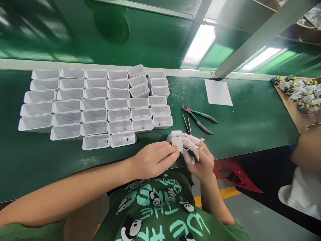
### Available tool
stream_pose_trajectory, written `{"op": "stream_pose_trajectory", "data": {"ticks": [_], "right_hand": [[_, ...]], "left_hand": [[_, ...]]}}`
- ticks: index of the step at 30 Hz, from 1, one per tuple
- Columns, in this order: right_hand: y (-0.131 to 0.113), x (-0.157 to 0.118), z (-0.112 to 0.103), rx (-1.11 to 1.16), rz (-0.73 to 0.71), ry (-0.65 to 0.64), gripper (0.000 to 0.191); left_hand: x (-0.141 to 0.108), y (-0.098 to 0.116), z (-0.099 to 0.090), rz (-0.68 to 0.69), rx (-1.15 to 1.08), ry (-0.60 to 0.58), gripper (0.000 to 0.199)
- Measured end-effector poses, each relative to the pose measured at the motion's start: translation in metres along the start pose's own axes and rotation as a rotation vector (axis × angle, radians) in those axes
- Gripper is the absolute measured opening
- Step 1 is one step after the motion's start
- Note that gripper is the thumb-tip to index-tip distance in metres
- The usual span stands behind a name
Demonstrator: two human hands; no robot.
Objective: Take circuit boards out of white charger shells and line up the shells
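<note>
My left hand (154,159) reaches in from the left, its thumb and fingertips closed on a small white plastic piece (177,142) with a flat rounded face. My right hand (203,162) meets it from the right, fingers curled in against the piece, with white wrapping (191,144) over the fingertips. A bit of shiny metal shows among those fingers; what it belongs to is hidden. Just beyond the hands lie tweezers (187,124) and pliers (199,118) with green handles. To the left stand rows of open white plastic bins (96,142), several with a small dark slot inside.
A white sheet of paper (218,92) lies near the back ledge of the green table (255,124). At the far right, cardboard (288,107) bears a heap of small wired parts (304,90). Another person's arm (307,147) is beside it. A red stool (237,175) stands below the table edge.
</note>
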State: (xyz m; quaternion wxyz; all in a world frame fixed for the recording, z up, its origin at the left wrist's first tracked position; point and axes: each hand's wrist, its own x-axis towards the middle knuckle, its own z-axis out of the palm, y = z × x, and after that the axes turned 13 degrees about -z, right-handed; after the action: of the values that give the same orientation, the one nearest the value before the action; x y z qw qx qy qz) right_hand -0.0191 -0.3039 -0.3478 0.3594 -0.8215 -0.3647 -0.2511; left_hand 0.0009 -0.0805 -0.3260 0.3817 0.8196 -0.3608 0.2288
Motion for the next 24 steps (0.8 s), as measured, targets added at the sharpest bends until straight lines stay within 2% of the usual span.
{"op": "stream_pose_trajectory", "data": {"ticks": [5,9,14,18,22,24], "right_hand": [[0.003,-0.002,0.001,-0.017,-0.010,-0.108,0.051],[0.004,-0.006,0.004,-0.047,-0.002,-0.110,0.059],[0.001,-0.004,0.003,-0.063,-0.028,-0.063,0.048],[0.003,-0.006,0.004,-0.057,0.003,-0.055,0.050],[0.004,-0.010,0.006,-0.004,0.022,0.069,0.048],[0.003,-0.010,0.006,-0.052,-0.006,0.083,0.041]], "left_hand": [[-0.005,0.000,0.003,0.001,-0.009,-0.011,0.017],[-0.005,-0.001,0.002,0.029,0.002,-0.006,0.017],[-0.004,0.000,0.002,0.033,0.011,0.007,0.016],[-0.003,0.001,0.000,0.032,0.025,0.011,0.015],[0.000,0.001,-0.002,0.043,0.038,0.003,0.014],[0.001,0.002,-0.003,0.039,0.031,0.007,0.013]]}}
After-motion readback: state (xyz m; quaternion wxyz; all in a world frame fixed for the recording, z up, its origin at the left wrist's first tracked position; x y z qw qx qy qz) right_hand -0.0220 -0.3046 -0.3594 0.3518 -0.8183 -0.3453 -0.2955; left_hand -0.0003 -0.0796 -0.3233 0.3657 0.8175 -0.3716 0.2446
